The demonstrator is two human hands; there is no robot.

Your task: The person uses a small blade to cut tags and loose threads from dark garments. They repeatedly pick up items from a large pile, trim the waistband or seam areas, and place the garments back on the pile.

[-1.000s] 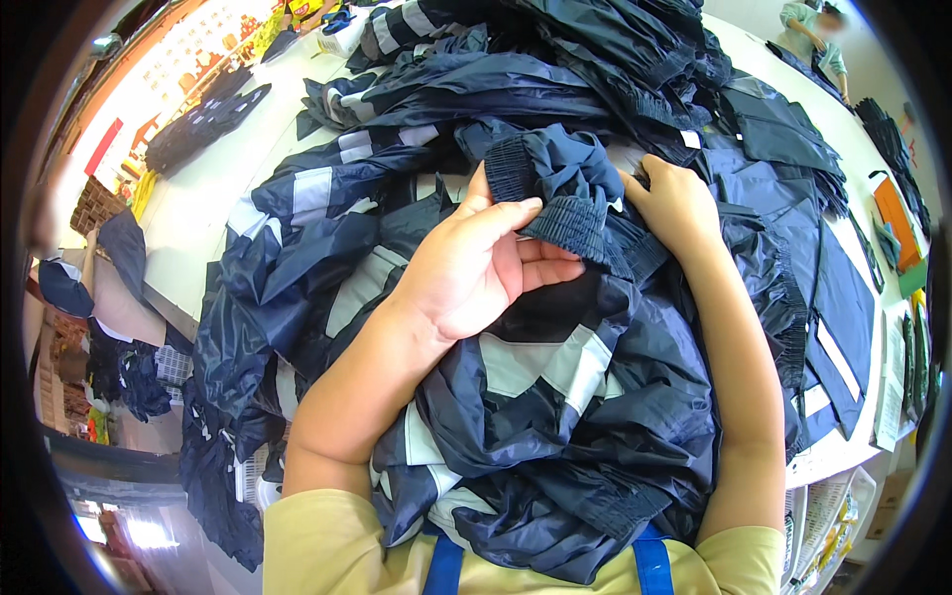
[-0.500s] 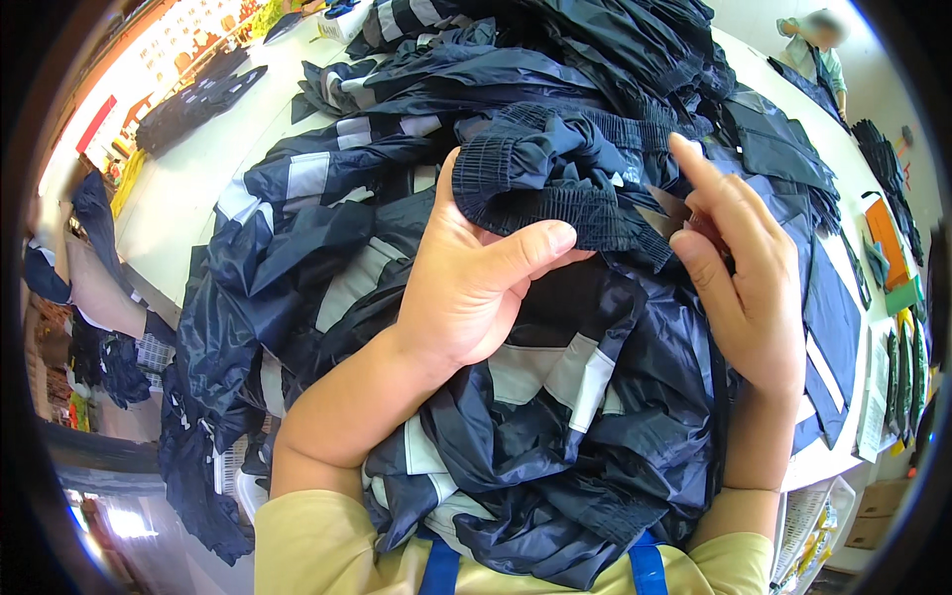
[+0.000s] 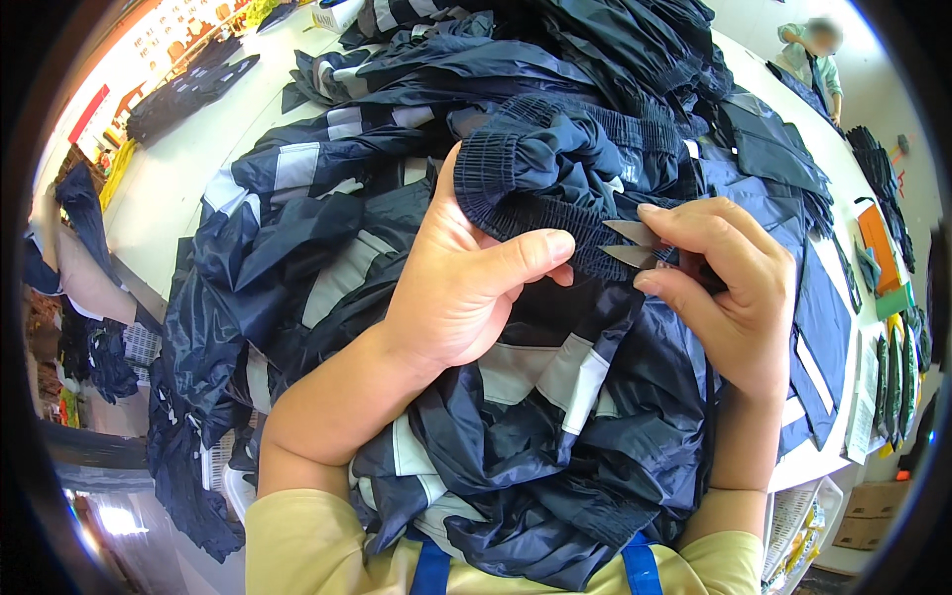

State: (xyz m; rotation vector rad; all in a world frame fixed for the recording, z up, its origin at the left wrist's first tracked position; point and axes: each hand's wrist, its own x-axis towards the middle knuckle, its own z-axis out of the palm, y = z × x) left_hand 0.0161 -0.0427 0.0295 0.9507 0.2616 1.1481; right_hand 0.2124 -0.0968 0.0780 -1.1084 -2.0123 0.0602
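My left hand (image 3: 476, 268) is closed on a dark navy garment, its thumb lying over the gathered elastic waistband (image 3: 526, 213). The band is held up as a loop, with bunched fabric inside it. Between the thumb and fingers of my right hand (image 3: 724, 278) is a pair of thread snips (image 3: 632, 245). Their two pointed blades stand apart and reach left over the band's right side. Whether they touch a thread I cannot tell. The rest of the garment, with light grey patches (image 3: 580, 372), hangs toward my lap.
Heaped navy garments (image 3: 466, 74) with grey strips cover much of the white table (image 3: 213, 119). Folded dark pieces (image 3: 773, 149) lie at the right. A person (image 3: 813, 59) stands at the far right. Another person's arm (image 3: 89, 278) shows at the left. A white basket (image 3: 798, 535) sits lower right.
My right hand has turned and moved slightly, bringing the snips' blades left and down over the waistband, now plainly visible. My left hand keeps its hold.
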